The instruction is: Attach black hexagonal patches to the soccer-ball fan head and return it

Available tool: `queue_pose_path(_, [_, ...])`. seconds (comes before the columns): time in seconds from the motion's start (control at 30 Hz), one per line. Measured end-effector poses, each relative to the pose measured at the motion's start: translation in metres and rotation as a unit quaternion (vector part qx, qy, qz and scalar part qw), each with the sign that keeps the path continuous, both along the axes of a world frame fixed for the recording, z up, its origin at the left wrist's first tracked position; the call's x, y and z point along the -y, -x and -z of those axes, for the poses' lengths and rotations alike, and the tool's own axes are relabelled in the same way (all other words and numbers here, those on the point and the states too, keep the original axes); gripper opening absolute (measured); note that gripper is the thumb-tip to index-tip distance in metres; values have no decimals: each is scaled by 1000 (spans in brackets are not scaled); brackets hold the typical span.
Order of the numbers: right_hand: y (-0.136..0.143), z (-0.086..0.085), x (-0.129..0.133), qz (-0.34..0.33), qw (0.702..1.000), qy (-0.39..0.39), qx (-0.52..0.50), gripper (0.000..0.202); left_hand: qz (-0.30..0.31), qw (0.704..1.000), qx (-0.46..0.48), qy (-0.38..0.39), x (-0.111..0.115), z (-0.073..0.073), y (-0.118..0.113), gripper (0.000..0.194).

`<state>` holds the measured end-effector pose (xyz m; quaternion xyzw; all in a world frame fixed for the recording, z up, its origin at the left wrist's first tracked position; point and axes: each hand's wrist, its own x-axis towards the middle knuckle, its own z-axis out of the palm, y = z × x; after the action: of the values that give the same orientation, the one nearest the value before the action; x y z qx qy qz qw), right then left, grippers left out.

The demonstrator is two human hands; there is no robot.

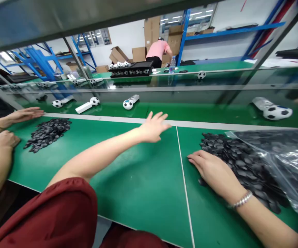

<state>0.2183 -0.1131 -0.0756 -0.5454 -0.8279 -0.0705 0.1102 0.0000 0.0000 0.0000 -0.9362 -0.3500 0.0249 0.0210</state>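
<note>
My left hand (pixel 154 128) is stretched out over the green worktop near the conveyor's edge, fingers spread, holding nothing. A white device with a football-patterned ball (pixel 128 104) lies on the belt beyond it. My right hand (pixel 211 170) rests low over the worktop, its fingertips pinched together with a small dark edge showing at them, apparently a thin black piece. Beside and partly under that hand spreads a pile of flat black pieces (pixel 238 158). A clear plastic bag (pixel 288 155) of similar black pieces covers the pile's right side.
Several more football devices lie along the green belt (pixel 169 108), one larger at right (pixel 276 112). At left, a co-worker's hands (pixel 26 115) are near another black pile (pixel 49 132). Metal posts and an overhead shelf frame the line. Beyond, a person in pink (pixel 157 51) bends over.
</note>
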Motion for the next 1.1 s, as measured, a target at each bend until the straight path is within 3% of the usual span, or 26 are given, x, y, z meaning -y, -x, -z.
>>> queue_pose_path(0.13, [-3,6,0,-15,999,-30,5,25,-130,981,-113,-85,-82,7,25,57])
queue_pose_path(0.27, [-4,10,-1,-30,998,-51,-2,28,-198,966,-145,-82,-137,19,42,47])
queue_pose_path(0.4, [-5,11,-1,-36,999,-33,-6,29,-235,959,-147,-64,-166,33,50,45])
queue_pose_path(0.57, [-3,12,-1,-37,999,-19,-12,34,-250,962,-102,-47,-176,36,60,36])
queue_pose_path(0.7, [-1,11,-2,-36,999,-29,-13,36,-253,966,-41,-29,-170,25,73,41])
queue_pose_path(0.83, [1,4,-1,-44,998,-39,-19,30,-269,962,33,0,-142,10,87,55])
queue_pose_path(0.93, [3,1,1,-46,998,-44,-29,25,-279,955,92,25,-97,2,96,58])
queue_pose_path(1.1, [8,5,1,-59,992,-38,-103,23,-242,942,216,85,8,4,94,55])
